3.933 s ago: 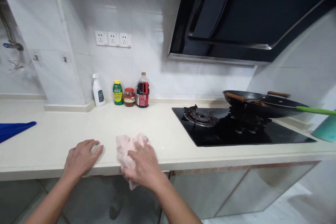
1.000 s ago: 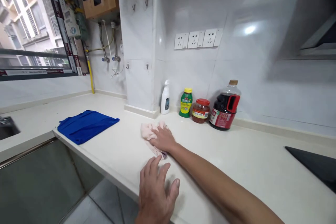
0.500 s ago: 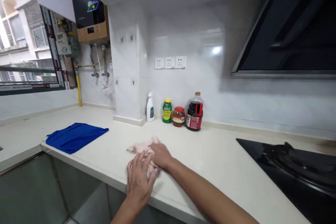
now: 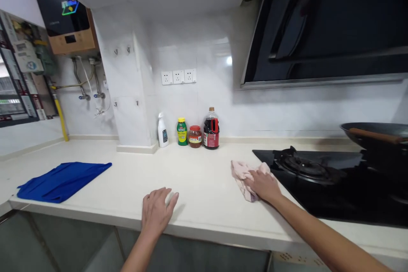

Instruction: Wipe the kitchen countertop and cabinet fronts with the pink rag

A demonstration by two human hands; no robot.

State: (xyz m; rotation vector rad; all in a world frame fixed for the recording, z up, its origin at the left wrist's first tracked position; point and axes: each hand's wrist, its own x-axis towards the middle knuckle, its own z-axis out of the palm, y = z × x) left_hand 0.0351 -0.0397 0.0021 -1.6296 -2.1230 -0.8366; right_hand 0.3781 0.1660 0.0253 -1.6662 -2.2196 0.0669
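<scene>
A crumpled pale pink cloth (image 4: 240, 174) lies on the cream countertop (image 4: 204, 182), by the left edge of the black gas stove (image 4: 347, 199). On top of it, my right hand (image 4: 263, 185) presses down with its fingers curled into the fabric. My left hand (image 4: 157, 210) is at the counter's front part, well left of the cloth. Its fingers are slightly bent, the thumb stands apart, and nothing is in it. Whether its fingertips touch the surface I cannot tell.
Along the wall stand a white spray bottle (image 4: 162, 131), a green bottle (image 4: 182, 131), a red-lidded jar (image 4: 194, 137) and a large dark sauce bottle (image 4: 211, 131). A blue cloth (image 4: 63, 182) lies at left. A wok (image 4: 366, 134) sits on the stove under the range hood (image 4: 325, 29).
My right hand has moved the pink cloth rightward to the stove's edge. My left hand has come off the cloth and is apart from it. The view has turned right.
</scene>
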